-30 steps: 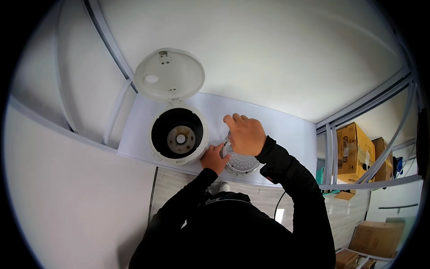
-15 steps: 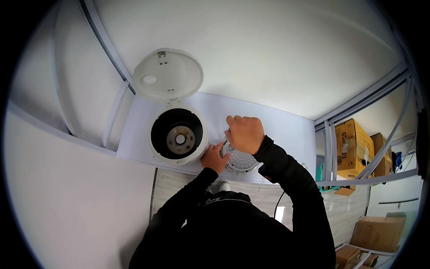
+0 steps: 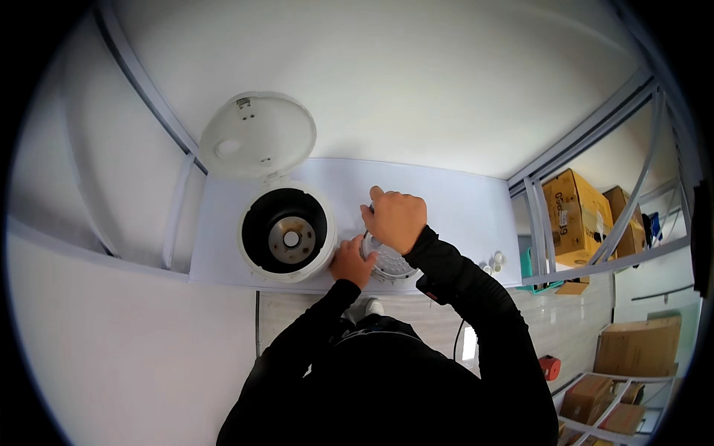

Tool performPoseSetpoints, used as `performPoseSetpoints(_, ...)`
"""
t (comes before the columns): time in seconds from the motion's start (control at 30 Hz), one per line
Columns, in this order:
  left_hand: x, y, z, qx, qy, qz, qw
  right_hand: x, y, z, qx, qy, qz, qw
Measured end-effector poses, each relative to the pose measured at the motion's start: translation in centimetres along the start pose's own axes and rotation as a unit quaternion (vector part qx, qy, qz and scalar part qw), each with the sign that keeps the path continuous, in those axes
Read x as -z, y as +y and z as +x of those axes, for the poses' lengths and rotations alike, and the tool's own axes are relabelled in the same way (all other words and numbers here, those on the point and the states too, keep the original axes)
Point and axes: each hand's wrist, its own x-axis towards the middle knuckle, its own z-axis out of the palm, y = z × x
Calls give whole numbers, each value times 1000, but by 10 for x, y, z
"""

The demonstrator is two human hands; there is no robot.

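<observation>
The perforated metal disc (image 3: 394, 262) is located at the near edge of the white table (image 3: 461, 201), to the right of the white cooker (image 3: 286, 276) and partly covered by both hands. The left hand (image 3: 351, 262) is positioned between the cooker and the disc, at the disc's left edge; its thumb and index finger stand apart there, and it cannot be told whether they are clamped on the rim. The right hand (image 3: 398, 221) is above the far part of the disc, back of the hand upward, with the fingers curled in toward the palm; the underside is hidden, so it cannot be told whether the grip is closed on anything. Both forearms are in black sleeves (image 3: 476, 279) and enter from the near side. The cooker stands upright at the left of the table, its round lid (image 3: 268, 134) raised on the far side. Inside the dark cavity, a round metal plate (image 3: 277, 241) with a pale centre is visible, marked with brownish spots. Small pale items (image 3: 498, 257) are placed at the right end of the table. To the right, beyond the table, are a yellow carton (image 3: 573, 215), a teal object (image 3: 527, 262) and, nearer, a brown box (image 3: 639, 342); a red object (image 3: 550, 367) is on the floor
</observation>
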Motion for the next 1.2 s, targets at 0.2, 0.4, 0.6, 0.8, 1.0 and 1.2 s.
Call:
performPoseSetpoints(0.2,-3,-4,-1,-27,29,-10,999,14,-9,3,-48,110,-1,993)
performPoseSetpoints(0.4,-5,-10,-7,-132,107,-67,983,43,10,-13,-127,165,38,977)
performPoseSetpoints(0.6,17,2,-12,-307,6,5,952,64,36,-55,-176,182,83,964)
performPoseSetpoints(0.8,9,3,-11,-292,-23,46,955,84,53,-80,-185,216,118,951)
performPoseSetpoints(1.0,1,3,-19,-230,-30,41,972,92,75,-112,-170,226,146,948)
performPoseSetpoints(1.2,-8,6,-25,-237,15,105,966,97,94,-147,-152,221,168,949)
